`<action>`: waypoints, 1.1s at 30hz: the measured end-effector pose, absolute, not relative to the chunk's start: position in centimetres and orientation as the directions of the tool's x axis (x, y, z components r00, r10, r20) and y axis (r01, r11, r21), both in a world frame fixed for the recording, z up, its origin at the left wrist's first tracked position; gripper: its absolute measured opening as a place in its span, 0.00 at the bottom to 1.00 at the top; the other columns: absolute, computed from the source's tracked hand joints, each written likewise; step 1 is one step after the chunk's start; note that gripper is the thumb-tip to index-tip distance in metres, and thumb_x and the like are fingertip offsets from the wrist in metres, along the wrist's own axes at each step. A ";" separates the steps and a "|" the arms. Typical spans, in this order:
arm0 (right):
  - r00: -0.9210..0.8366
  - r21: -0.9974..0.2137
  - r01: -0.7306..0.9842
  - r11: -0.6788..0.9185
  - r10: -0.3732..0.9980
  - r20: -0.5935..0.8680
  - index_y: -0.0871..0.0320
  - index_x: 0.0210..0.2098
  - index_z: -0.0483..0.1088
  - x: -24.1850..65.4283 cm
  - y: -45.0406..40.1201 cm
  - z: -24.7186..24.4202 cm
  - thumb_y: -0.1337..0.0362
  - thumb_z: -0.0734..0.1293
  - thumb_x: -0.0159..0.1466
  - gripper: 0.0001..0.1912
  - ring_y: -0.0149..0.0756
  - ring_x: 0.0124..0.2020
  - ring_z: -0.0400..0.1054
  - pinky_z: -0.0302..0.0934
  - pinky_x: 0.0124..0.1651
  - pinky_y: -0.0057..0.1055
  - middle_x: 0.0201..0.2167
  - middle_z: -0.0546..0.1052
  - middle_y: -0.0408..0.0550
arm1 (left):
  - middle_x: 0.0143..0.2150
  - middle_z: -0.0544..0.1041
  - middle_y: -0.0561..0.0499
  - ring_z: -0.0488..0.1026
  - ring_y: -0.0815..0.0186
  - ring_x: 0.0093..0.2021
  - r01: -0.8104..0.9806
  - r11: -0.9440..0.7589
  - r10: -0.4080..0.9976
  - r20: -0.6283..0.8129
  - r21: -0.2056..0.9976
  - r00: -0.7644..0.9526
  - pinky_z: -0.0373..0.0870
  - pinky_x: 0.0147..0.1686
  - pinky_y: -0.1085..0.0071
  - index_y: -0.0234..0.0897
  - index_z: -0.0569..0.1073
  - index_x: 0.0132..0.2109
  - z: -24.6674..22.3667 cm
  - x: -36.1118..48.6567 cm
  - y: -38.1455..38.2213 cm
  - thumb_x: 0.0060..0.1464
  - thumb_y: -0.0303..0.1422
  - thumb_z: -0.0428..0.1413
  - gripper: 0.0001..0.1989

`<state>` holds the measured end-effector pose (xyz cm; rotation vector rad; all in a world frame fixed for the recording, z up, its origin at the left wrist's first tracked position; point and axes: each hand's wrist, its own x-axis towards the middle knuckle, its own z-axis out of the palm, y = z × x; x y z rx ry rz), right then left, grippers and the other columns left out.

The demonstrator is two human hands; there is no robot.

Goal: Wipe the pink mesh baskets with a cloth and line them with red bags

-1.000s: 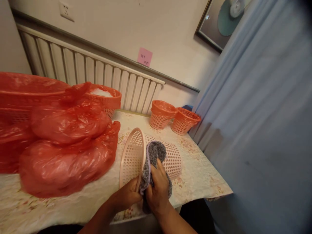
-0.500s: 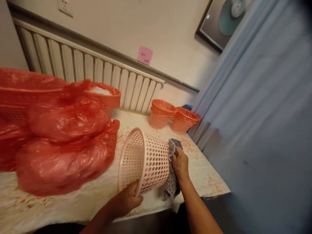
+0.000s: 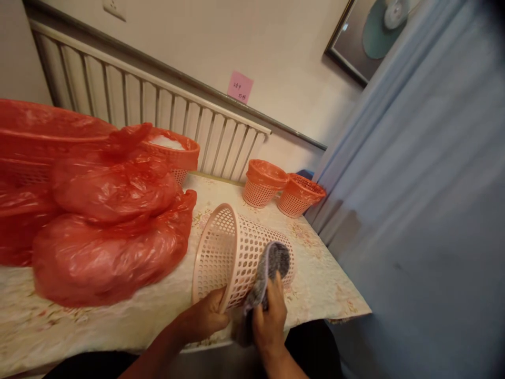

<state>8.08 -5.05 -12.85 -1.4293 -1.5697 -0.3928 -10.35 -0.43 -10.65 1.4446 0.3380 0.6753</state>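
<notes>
A pale pink perforated plastic wastebasket (image 3: pixel 252 237) lies tipped on its side, its open mouth facing left. My left hand (image 3: pixel 209 316) is closed on the lower part of its rim, thumb outside and fingers reaching in. In my right hand (image 3: pixel 270 316) is a grey cloth (image 3: pixel 272 263) with a pale purple edge, pressed against the basket's outer side wall nearest me. The cloth's lower end hangs down, blurred by motion. The basket's underside is hidden from me.
Filled red plastic bags (image 3: pixel 114 252) crowd the table's left side, with a red-lined basket (image 3: pixel 179 152) behind. Two smaller red-lined baskets (image 3: pixel 260 184) stand at the back right. A flowered tablecloth (image 3: pixel 335 295) covers the table. A blue curtain (image 3: pixel 414 200) hangs on the right; a radiator (image 3: pixel 158 100) lines the wall.
My right hand has moved the cloth from the basket's base end toward me, onto its near side. My left hand keeps its hold on the rim. The view has shifted slightly.
</notes>
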 end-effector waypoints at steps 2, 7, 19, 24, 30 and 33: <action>-0.033 -0.256 0.881 0.397 0.592 0.805 0.56 0.61 0.62 6.1 -5.7 -12.1 0.68 0.59 0.60 0.28 0.54 0.65 0.56 0.60 0.59 0.55 0.57 0.70 0.55 | 0.53 0.77 0.48 0.69 0.52 0.57 -0.232 -0.007 0.611 0.188 0.973 0.769 0.60 0.61 0.54 0.37 0.71 0.57 -10.6 -10.3 -0.4 0.47 0.23 0.55 0.28; -0.135 -0.221 0.846 0.485 0.595 0.792 0.59 0.58 0.65 4.2 -3.4 -6.7 0.72 0.58 0.57 0.29 0.50 0.63 0.60 0.57 0.62 0.53 0.52 0.74 0.55 | 0.47 0.79 0.50 0.71 0.54 0.50 -0.125 -0.065 0.681 0.135 0.990 0.720 0.64 0.56 0.58 0.35 0.73 0.53 -10.9 -10.7 -0.2 0.43 0.22 0.53 0.26; -0.112 -0.383 0.800 0.462 0.741 0.662 0.55 0.32 0.69 4.0 1.8 1.2 0.72 0.58 0.59 0.10 0.37 0.37 0.66 0.62 0.55 0.40 0.29 0.70 0.43 | 0.43 0.79 0.50 0.70 0.53 0.52 0.063 -0.088 0.734 0.022 0.994 0.679 0.63 0.58 0.60 0.37 0.74 0.49 -12.4 -11.4 -0.6 0.50 0.31 0.55 0.18; -0.107 -0.354 0.800 0.484 0.696 0.710 0.55 0.37 0.69 3.5 0.0 -1.0 0.75 0.57 0.58 0.14 0.38 0.41 0.69 0.52 0.65 0.47 0.31 0.73 0.44 | 0.56 0.74 0.45 0.68 0.50 0.57 0.022 -0.160 0.667 0.092 0.987 0.740 0.61 0.60 0.57 0.36 0.66 0.59 -11.4 -10.8 -0.6 0.49 0.31 0.59 0.28; -0.162 -0.301 0.806 0.510 0.679 0.716 0.57 0.50 0.68 4.1 -2.7 -3.1 0.72 0.57 0.58 0.22 0.44 0.53 0.68 0.49 0.66 0.52 0.45 0.76 0.50 | 0.62 0.68 0.45 0.62 0.48 0.62 -0.040 -0.209 0.711 0.180 0.977 0.680 0.55 0.65 0.58 0.38 0.61 0.64 -11.4 -10.0 -1.7 0.52 0.31 0.58 0.32; -0.199 -0.296 0.795 0.530 0.688 0.698 0.57 0.54 0.67 5.2 -2.7 -3.0 0.74 0.58 0.56 0.26 0.43 0.55 0.67 0.48 0.67 0.50 0.47 0.76 0.49 | 0.62 0.69 0.45 0.63 0.49 0.62 -0.009 -0.203 0.718 0.155 0.979 0.678 0.54 0.66 0.56 0.40 0.63 0.63 -11.5 -9.8 -2.0 0.57 0.32 0.54 0.27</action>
